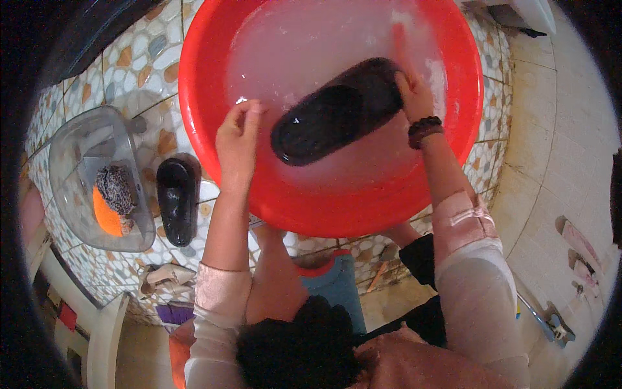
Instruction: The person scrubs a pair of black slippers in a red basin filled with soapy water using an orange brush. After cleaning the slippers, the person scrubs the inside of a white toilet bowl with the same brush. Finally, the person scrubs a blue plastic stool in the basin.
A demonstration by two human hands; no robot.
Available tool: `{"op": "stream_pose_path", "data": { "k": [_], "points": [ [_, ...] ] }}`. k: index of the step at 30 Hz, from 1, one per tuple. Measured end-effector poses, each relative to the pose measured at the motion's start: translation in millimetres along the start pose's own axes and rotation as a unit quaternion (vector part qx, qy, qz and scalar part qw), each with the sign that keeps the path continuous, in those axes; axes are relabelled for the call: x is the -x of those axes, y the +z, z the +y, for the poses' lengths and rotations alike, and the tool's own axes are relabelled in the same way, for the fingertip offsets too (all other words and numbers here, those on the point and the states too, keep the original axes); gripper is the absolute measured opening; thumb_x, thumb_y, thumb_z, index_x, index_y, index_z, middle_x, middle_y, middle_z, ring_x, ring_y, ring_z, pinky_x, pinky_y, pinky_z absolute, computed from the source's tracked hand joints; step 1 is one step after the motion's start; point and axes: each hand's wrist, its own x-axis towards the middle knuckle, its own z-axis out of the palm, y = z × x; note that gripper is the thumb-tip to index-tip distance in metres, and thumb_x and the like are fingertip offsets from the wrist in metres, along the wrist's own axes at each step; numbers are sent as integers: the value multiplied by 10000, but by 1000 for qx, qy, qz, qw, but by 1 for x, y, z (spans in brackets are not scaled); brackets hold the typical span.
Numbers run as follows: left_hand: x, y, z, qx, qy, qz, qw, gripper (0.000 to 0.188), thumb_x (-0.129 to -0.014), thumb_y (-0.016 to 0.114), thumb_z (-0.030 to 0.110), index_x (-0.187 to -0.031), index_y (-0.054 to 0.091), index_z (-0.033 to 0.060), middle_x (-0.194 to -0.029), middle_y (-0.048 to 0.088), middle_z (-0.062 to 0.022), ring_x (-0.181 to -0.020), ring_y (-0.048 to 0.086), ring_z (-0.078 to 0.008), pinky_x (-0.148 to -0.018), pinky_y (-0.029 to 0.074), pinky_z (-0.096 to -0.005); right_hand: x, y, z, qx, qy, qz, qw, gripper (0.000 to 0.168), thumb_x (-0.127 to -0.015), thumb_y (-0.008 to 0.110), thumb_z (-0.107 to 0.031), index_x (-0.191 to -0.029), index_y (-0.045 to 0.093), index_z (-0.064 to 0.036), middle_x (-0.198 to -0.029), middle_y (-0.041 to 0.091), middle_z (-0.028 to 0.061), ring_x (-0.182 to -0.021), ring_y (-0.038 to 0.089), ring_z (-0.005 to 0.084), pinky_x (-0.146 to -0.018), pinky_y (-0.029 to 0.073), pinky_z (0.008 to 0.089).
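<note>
A large red plastic basin (206, 97) holds cloudy, sudsy water. My right hand (414, 92), with dark bands at its wrist, grips one end of a black slide sandal (335, 112) that lies slantwise over the water, its sole partly dark and wet. Near the tip of its thumb, a reddish stick-like thing shows blurred at the water; I cannot tell what it is. My left hand (240, 131) is raised at the basin's left side, thumb and forefinger close together, apart from the sandal. Whether something thin is between them is unclear. A second black slide sandal (176, 202) rests on the pebble-patterned floor, left of the basin.
A clear plastic tub (70, 214) holding an orange cloth (108, 214) and a leopard-print cloth (115, 188) is at the left. Beige shoes (165, 281) sit below it. A blue and red stool (340, 282) is between my legs. A tiled wall (549, 204) rises at the right.
</note>
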Motion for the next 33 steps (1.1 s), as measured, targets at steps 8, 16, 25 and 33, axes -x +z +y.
{"op": "stream_pose_path", "data": {
  "k": [8, 16, 25, 33],
  "points": [
    [14, 16, 7, 97, -172, -236, 951, 447, -898, 683, 227, -1254, 573, -20, -1094, 657, -98, -976, 604, -148, -866, 481, -285, -1, -10, -38, 111, -54, 13, 992, 552, -945, 594, -261, -1453, 392, -179, -1194, 635, 169, -1081, 620, 292, -911, 479, 378],
    [6, 31, -54, 69, -101, -51, 991, 386, -927, 614, 159, -1239, 533, -54, -1103, 655, -179, -1018, 625, -249, -900, 473, -329, 29, 44, 1, 24, 59, 116, 991, 438, -998, 480, -169, -1403, 396, -26, -1177, 606, 92, -963, 599, 194, -878, 485, 334],
    [-8, 39, -58, -161, 52, 115, 979, 532, -856, 635, 33, -1338, 424, -45, -1199, 576, -295, -1122, 570, -428, -966, 439, -418, 151, 94, -62, -95, 15, -39, 995, 518, -974, 446, -140, -1470, 335, -38, -1325, 535, 140, -1189, 521, 220, -1019, 386, 370],
    [17, 44, -22, -211, 22, 83, 974, 448, -791, 692, 21, -1207, 537, -35, -999, 656, -251, -966, 644, -400, -856, 492, -412, 139, 109, -86, 93, -18, -89, 992, 504, -976, 468, -187, -1465, 358, -242, -1152, 603, 253, -994, 591, 426, -856, 476, 499]
  ]
}}
